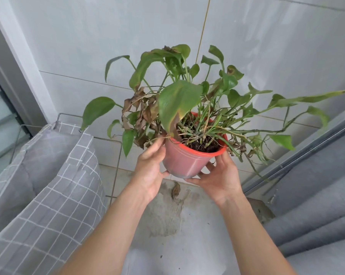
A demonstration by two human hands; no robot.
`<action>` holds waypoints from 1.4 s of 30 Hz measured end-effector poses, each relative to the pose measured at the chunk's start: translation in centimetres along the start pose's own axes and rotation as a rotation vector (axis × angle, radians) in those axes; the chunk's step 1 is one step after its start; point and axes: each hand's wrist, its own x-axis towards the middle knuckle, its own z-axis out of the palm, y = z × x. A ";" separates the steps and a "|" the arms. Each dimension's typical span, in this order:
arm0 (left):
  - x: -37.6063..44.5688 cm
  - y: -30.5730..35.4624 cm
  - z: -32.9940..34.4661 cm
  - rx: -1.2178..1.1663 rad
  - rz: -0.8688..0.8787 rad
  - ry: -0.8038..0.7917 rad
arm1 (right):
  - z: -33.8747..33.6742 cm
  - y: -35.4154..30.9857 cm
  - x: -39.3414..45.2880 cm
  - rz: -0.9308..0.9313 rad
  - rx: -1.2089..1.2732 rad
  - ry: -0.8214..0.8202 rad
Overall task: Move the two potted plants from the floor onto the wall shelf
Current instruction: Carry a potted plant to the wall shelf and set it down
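A red plastic pot [184,161] with a leafy green plant [179,100], some leaves brown and dry, is held up in the air in front of the tiled wall. My left hand [149,171] grips the pot's left side, fingers reaching up to the rim. My right hand [220,178] cups the pot's right side and base from below. Long trailing stems [283,108] hang out to the right. No second pot and no shelf are in view.
Grey checked fabric [54,187] hangs on a wire rack [116,165] at the left. Grey cloth [316,205] hangs at the right below a metal rail. The grey floor [187,225] below the pot has a dirt stain and a dry leaf [176,190].
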 end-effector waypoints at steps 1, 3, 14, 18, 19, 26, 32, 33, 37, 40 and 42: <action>0.2 -0.1 -0.1 0.008 0.012 0.030 | 0.0 0.0 0.1 -0.003 0.003 -0.001; 0.5 -0.4 -0.3 0.010 0.025 0.092 | 0.0 0.0 0.1 -0.012 -0.009 -0.011; 1.0 -1.5 -0.4 -0.099 -0.120 -0.059 | 0.8 0.3 -0.1 -0.001 -0.001 -0.054; 1.0 -1.7 -0.7 -0.258 -0.177 -0.185 | 0.8 0.3 -0.1 -0.015 -0.013 -0.081; 1.1 -1.7 -0.9 -0.282 -0.178 -0.194 | 0.8 0.3 -0.1 -0.014 -0.022 -0.086; 1.5 -1.7 -1.6 -0.313 -0.100 -0.192 | 0.8 0.3 0.3 -0.016 -0.149 -0.086; 1.1 -0.9 -0.8 -0.404 -0.134 -0.147 | 0.4 0.9 0.7 -0.034 -0.118 -0.005; 1.0 -0.9 -0.8 -0.429 -0.140 -0.151 | 0.4 1.0 0.8 -0.021 -0.092 0.025; 0.7 -1.2 -0.2 -0.423 -0.142 -0.217 | 1.2 1.3 0.6 0.081 0.014 0.069; 0.5 -1.7 0.3 -0.439 -0.176 -0.235 | 1.5 1.1 0.4 0.123 0.150 -0.065; 0.5 -2.1 0.5 -0.439 -0.193 -0.239 | 1.2 1.0 0.3 0.137 0.197 -0.109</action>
